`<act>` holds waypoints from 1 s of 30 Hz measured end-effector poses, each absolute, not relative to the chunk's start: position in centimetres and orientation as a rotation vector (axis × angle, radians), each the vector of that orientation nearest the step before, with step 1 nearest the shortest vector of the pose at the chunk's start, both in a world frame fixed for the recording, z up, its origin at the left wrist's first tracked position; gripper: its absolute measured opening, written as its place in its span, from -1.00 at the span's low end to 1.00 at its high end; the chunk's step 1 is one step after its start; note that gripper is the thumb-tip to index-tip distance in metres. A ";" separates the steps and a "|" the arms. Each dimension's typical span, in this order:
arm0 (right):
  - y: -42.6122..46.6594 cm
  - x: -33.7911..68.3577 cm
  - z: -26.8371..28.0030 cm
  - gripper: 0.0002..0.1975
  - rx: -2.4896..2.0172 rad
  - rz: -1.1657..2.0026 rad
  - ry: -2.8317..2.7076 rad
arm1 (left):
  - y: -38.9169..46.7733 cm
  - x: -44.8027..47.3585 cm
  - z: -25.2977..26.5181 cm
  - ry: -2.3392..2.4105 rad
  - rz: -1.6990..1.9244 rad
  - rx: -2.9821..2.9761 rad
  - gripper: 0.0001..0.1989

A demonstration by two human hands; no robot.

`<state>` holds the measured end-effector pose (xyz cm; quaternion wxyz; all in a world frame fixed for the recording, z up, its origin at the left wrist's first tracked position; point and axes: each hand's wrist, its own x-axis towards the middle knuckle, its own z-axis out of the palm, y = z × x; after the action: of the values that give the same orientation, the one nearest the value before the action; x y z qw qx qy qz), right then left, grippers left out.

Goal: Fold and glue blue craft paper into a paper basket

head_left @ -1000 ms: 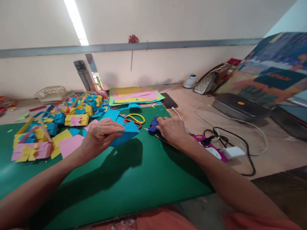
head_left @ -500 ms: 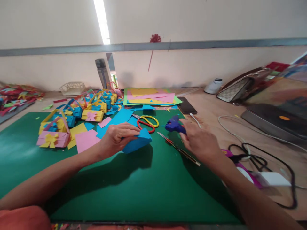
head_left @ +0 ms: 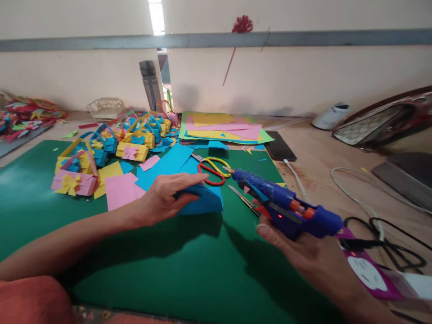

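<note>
My left hand (head_left: 168, 195) pinches a folded piece of blue paper (head_left: 205, 201) between thumb and fingers, just above the green mat (head_left: 189, 270). In my right hand (head_left: 300, 252) is a blue hot glue gun (head_left: 286, 204), its small red light lit and its nozzle pointing left toward the paper. Nozzle and paper are apart. Beyond the paper lie scissors (head_left: 216, 173) with one red and one yellow handle. A thin pointed blade or second cutting tool (head_left: 241, 196) rests on the mat, partly hidden by the glue gun and my hand.
Small paper baskets (head_left: 131, 146) with bows stand at the left, beside loose pink paper (head_left: 119, 191). Stacked coloured sheets (head_left: 222, 130) and a dark phone (head_left: 280, 146) lie at the back. A purple power strip (head_left: 371, 274) and black cables (head_left: 391, 225) occupy the right side.
My right hand has turned and raised the glue gun, so its whole side now shows. The left hand still holds the blue paper. The view has tilted down slightly and shifted.
</note>
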<state>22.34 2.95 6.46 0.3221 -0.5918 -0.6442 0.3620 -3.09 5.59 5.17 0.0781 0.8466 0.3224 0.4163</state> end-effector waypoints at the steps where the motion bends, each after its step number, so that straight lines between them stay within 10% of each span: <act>1: 3.0 22.2 6.4 -0.77 -1.548 0.989 -1.692 | 5.5 -3.0 5.1 0.977 1.250 2.501 -0.69; 30: 2.5 21.4 6.9 -0.76 -1.415 1.098 -1.708 | 4.9 -2.5 5.9 0.882 1.109 2.436 -0.95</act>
<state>21.45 2.49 6.91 0.3274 -0.5403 -0.6520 0.4193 -2.50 4.87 5.88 0.1609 0.8531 0.3089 0.3885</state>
